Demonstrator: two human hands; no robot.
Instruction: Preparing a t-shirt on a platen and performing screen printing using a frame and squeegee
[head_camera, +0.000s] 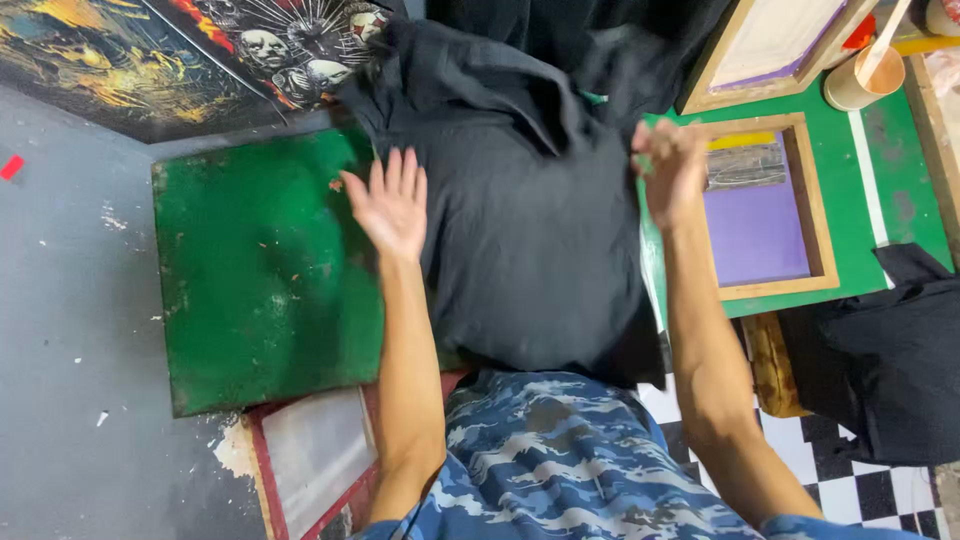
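A black garment (520, 210) lies spread over the right part of a green board (260, 270). My left hand (392, 205) is open with fingers apart, flat at the garment's left edge where cloth meets the board. At the garment's right edge my right hand (670, 170) is blurred, its fingers loosely curled; it holds nothing that I can make out. Both forearms reach forward over my blue camouflage shirt (560, 460).
A wooden-framed printing screen with purple mesh (765, 215) lies on a green table at the right, another frame (770, 45) behind it. A cup with a stick (860, 75) stands at the back right. More black cloth (890, 350) is piled at the right. Printed dark posters (200, 50) lie at the back left.
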